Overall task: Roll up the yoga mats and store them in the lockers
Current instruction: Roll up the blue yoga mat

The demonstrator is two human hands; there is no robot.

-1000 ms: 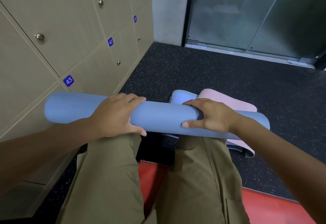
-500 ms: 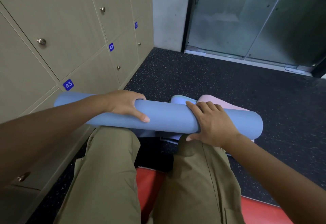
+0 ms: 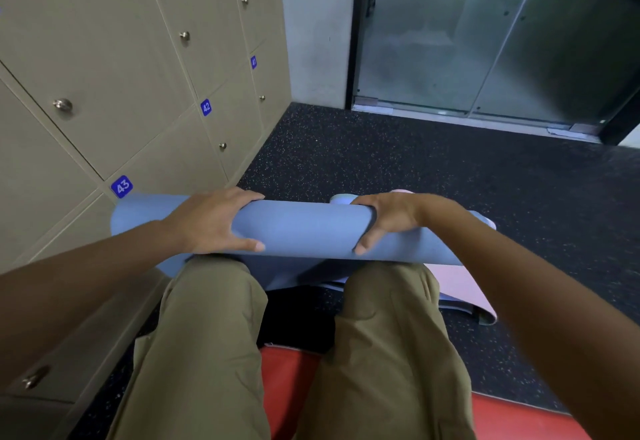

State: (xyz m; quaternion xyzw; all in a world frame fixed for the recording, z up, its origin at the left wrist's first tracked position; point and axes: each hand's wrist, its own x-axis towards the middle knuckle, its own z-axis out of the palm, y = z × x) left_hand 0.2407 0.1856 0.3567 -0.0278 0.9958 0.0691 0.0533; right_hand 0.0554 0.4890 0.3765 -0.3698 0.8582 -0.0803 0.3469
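Note:
A rolled blue yoga mat (image 3: 304,228) lies crosswise over my knees. My left hand (image 3: 214,221) grips its left part, fingers over the top and thumb along the near side. My right hand (image 3: 388,221) grips the right part the same way. A loose flap of the blue mat hangs below the roll between my legs. Behind and under the roll, a pink mat (image 3: 460,287) lies on the floor, mostly hidden. The beige lockers (image 3: 114,69) line the left side, all doors closed, with blue number tags 39, 41, 42 and 43.
I sit on a red mat (image 3: 291,380) on the dark speckled floor (image 3: 415,162). Glass doors (image 3: 485,34) stand at the back right, a grey wall (image 3: 315,24) beside the lockers. My olive-trousered legs (image 3: 214,353) fill the foreground.
The view has tilted up and the lockers show more. My right hand has shifted from lying over the roll's side to gripping it with fingers over the top. The roll stays on my knees.

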